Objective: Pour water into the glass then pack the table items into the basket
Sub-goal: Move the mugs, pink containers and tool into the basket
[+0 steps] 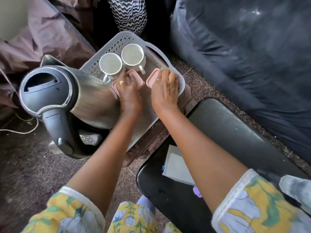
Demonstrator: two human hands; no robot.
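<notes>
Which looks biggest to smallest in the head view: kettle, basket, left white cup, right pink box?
1. Kettle, though it is nearer the camera.
2. Basket.
3. Left white cup.
4. Right pink box, partly covered by the right hand.

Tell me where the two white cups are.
Both white cups stand side by side at the far end of the grey basket, beyond both hands.
</notes>
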